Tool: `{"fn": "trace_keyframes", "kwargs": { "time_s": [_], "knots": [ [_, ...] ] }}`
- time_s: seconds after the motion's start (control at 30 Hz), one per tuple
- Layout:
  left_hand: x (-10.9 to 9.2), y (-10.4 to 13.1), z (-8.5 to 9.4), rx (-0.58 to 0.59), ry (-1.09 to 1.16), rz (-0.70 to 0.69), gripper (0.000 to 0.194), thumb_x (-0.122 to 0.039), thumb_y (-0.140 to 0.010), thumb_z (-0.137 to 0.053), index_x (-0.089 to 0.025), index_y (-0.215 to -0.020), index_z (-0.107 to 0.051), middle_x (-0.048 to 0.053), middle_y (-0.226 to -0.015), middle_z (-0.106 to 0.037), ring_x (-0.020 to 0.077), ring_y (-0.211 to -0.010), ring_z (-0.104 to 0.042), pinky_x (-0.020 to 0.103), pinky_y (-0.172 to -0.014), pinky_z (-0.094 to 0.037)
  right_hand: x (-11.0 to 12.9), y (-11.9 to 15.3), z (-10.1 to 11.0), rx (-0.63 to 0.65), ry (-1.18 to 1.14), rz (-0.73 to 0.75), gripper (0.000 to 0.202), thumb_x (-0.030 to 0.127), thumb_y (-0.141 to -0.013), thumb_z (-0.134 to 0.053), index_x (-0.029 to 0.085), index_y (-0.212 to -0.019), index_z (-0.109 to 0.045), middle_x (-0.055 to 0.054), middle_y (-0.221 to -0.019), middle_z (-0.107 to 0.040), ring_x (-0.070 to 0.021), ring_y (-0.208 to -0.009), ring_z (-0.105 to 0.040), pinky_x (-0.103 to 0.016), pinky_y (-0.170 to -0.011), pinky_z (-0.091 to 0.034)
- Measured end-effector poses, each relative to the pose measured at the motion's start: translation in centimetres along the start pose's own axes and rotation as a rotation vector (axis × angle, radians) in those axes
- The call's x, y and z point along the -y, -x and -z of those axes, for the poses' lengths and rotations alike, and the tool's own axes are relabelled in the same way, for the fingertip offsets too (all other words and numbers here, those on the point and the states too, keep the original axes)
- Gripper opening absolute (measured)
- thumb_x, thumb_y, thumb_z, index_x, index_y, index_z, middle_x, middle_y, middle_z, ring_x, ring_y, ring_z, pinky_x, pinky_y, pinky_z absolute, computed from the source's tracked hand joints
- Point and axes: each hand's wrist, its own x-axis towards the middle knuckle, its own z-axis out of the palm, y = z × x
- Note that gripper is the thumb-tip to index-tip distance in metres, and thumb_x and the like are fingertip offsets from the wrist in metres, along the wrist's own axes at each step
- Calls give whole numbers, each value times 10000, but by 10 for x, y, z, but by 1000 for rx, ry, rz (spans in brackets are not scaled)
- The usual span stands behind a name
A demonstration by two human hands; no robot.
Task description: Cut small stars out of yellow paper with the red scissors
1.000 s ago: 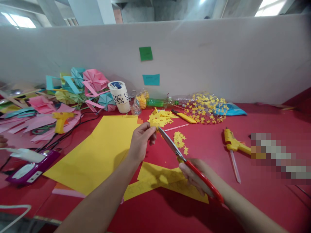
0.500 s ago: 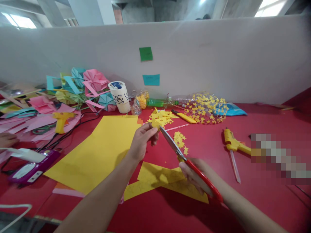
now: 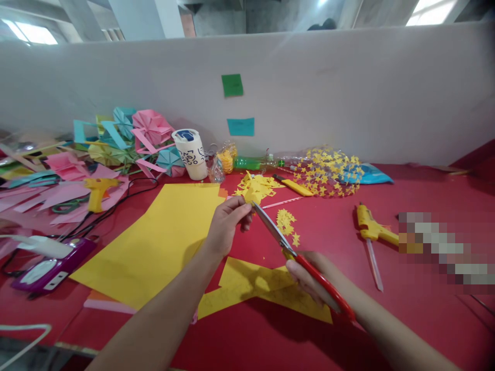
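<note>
My left hand [image 3: 231,219] pinches a small piece of yellow paper [image 3: 252,197] between thumb and fingers. Red-handled scissors [image 3: 275,226] are gripped in my right hand [image 3: 309,275], their blade tips at the edge of that piece. The blades look nearly closed. Below the hands lie larger yellow paper strips [image 3: 247,281]. Beyond the left hand is a heap of yellow paper scraps [image 3: 266,184]. A small pile of cut yellow stars [image 3: 285,221] rests on the red table just past the scissors.
Yellow sheets [image 3: 154,247] spread at left, near a purple power strip [image 3: 54,268] and a yellow glue gun [image 3: 98,193]. Another glue gun [image 3: 367,224] lies right. A white cup [image 3: 191,154], a yellow cutter knife [image 3: 297,186] and a star-covered clear bottle [image 3: 328,172] are at the back.
The yellow piece at my left fingertips has turned slightly, and the scissor blades have come closer together. Both hands stay in nearly the same place. Another person's hand at far left has mostly withdrawn.
</note>
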Motion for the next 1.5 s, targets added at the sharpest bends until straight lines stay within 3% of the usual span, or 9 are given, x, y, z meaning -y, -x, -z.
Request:
{"fn": "trace_keyframes", "kwargs": {
  "time_s": [0.4, 0.53, 0.83, 1.23, 1.5],
  "knots": [
    [0, -1, 2, 5, -5, 10, 181, -254, -797, -646, -166, -646, -595, -33, -559, -567, 63, -470, -491, 170, -438, -382, 4, -2, 1, 43, -46, -71, 619, 803, -803, -462, 206, -647, -416, 67, -473, -422, -56, -340, -393, -164, -341, -281],
    [-1, -2, 2, 3, 11, 20, 175, -245, -781, -651, -167, -638, -588, -33, -551, -567, 64, -463, -489, 169, -430, -377, 9, 0, 2, 33, -28, -44, 628, 806, -796, -468, 201, -635, -419, 68, -475, -410, -48, -346, -390, -159, -350, -281],
    [-2, -2, 3, 4, 21, 38, 174, -249, -760, -663, -164, -622, -599, -28, -531, -564, 61, -450, -480, 162, -418, -365, 6, -4, 1, 8, -44, -164, 607, 795, -758, -520, 208, -634, -421, 72, -481, -423, -44, -317, -364, -153, -297, -303],
    [-7, -3, 9, 14, -30, 95, 189, -281, -716, -676, -162, -600, -587, -34, -492, -543, 58, -428, -452, 169, -404, -325, 17, 1, 6, 9, -19, -128, 581, 749, -797, -535, 198, -632, -446, 56, -486, -444, -60, -338, -418, -146, -306, -293],
    [-10, -5, 6, 12, -7, 104, 179, -259, -690, -684, -163, -581, -578, -35, -479, -540, 56, -418, -446, 165, -388, -313, 8, -1, 4, 1, 12, -121, 597, 774, -784, -518, 207, -621, -427, 56, -476, -442, -58, -313, -402, -147, -282, -264]
  ]
}}
